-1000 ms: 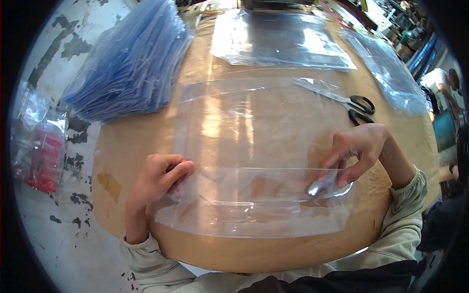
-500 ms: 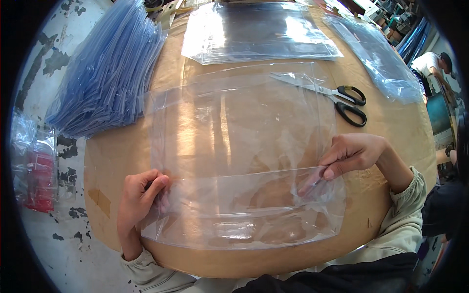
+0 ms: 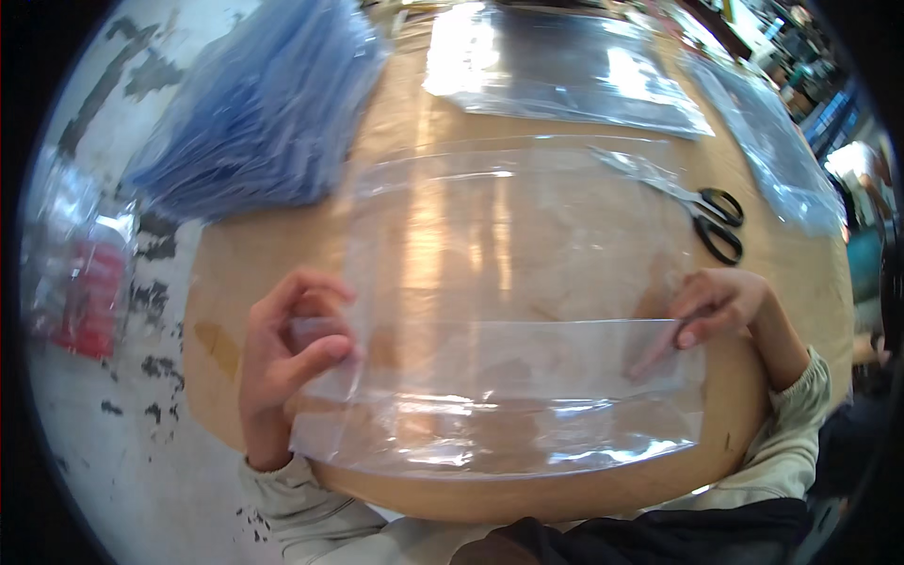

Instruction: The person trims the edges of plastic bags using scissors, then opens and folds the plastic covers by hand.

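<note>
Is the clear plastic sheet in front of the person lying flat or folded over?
Folded. The near part of the clear plastic sheet is doubled back over itself; its straight edge runs between the left hand and right hand, which pinch it at each side.

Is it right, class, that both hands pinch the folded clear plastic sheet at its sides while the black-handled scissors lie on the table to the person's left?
Not quite. The head view shows the scissors on the table to the person's right, beyond the right hand. The rest holds: the left hand and right hand each pinch a side of the folded clear plastic sheet.
</note>
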Demonstrator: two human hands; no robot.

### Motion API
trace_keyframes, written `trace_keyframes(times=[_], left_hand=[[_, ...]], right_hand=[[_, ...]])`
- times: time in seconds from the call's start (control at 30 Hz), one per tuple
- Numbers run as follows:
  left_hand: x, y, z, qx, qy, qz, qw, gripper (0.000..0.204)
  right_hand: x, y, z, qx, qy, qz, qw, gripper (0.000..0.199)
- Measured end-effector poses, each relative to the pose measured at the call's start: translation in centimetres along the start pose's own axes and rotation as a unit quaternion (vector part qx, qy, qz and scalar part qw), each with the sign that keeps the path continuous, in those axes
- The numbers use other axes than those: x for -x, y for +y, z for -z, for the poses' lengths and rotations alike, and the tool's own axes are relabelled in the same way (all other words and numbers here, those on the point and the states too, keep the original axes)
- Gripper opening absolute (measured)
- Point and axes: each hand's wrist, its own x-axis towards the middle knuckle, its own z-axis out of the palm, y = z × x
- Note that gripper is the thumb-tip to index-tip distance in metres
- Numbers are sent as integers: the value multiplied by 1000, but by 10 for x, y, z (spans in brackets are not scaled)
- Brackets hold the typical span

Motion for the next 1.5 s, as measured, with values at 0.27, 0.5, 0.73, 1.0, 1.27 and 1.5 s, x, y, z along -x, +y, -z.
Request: trace_keyframes(times=[0.27, 0.5, 0.73, 1.0, 1.27, 1.5], left_hand=[[8, 9, -10, 13, 1, 17, 1000, 36], [10, 11, -7, 20, -22, -1, 1000, 24], [7, 4, -7, 106, -4, 32, 994, 13], [3, 4, -8, 41, 39, 52, 997, 22], [-2, -8, 0, -105, 80, 94, 987, 28], [53, 8, -4, -321, 279, -304, 853, 21]], right_hand=[[27, 14, 1, -147, 64, -130, 979, 14], [38, 25, 8, -173, 66, -133, 974, 15], [34, 26, 8, -210, 53, -108, 970, 16], [36, 30, 11, -166, 46, -120, 978, 17], [12, 9, -8, -221, 73, -74, 970, 13], [13, 13, -6, -247, 64, -80, 964, 14]])
